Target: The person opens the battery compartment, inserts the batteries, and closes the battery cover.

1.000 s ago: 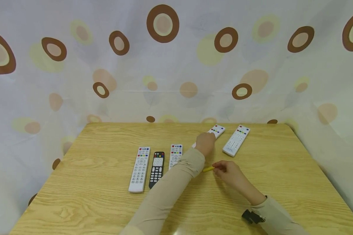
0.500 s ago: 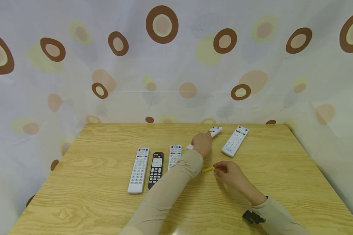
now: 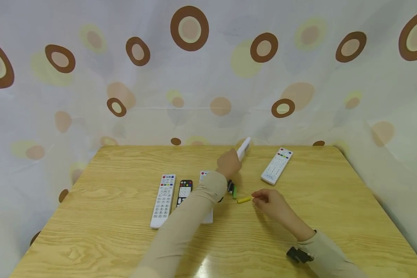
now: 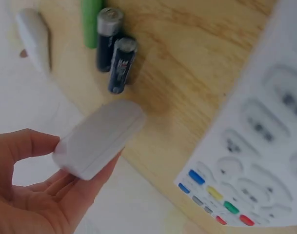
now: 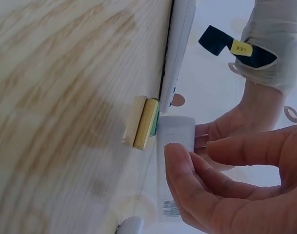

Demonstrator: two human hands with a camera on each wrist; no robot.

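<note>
My left hand grips a white remote control, tilted up off the table. In the left wrist view the thumb and fingers hold that remote by its sides, end toward the camera. Below it lie a green battery and two dark batteries. My right hand is low over the table beside a yellow battery. In the right wrist view the right thumb and fingers are loosely bent with a gap between them, apart from the yellow battery.
On the left lie a white remote, a black remote and another white remote, the latter two partly covered by the left sleeve. One more white remote lies at the back right of the wooden table. A patterned curtain hangs behind.
My left hand has picked up the white remote, drawn it to the left and tilted it upright. The green and dark batteries have come into view. The right hand has stayed still.
</note>
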